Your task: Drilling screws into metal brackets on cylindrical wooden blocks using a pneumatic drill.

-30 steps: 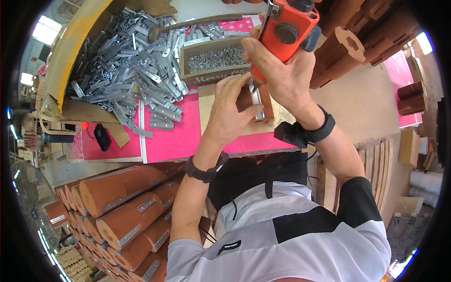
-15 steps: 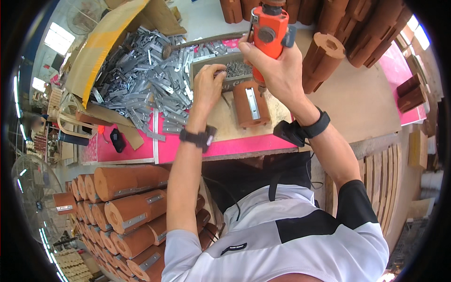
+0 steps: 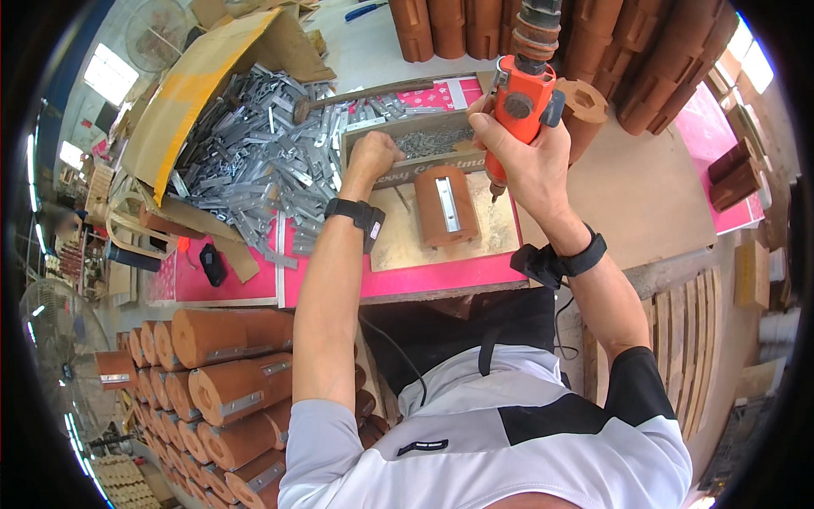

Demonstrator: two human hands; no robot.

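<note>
Leftmost, a loose heap of grey metal brackets (image 3: 246, 170) spills from an open cardboard box (image 3: 195, 85) onto the pink tabletop (image 3: 424, 278), probably so they sit within easy reach. Next, the left hand (image 3: 373, 155) is curled into a fist at the near edge of a shallow tray of screws (image 3: 437, 140); whether it holds a screw cannot be told, since the fingers hide whatever is inside. Just below and to the right, a short brown wooden block (image 3: 447, 206) lies flat on a pale board (image 3: 407, 242), with a metal strip (image 3: 447, 204) resting along its top. Both block and strip run lengthwise away from the person, toward the tray, which seems to keep the strip square to the body. Farther right, the right hand (image 3: 530, 165) grips an orange power screwdriver (image 3: 524, 97) tightly around its body. The tool stands nearly upright, its bit pointing down beside the block's far right corner, apart from the strip.
</note>
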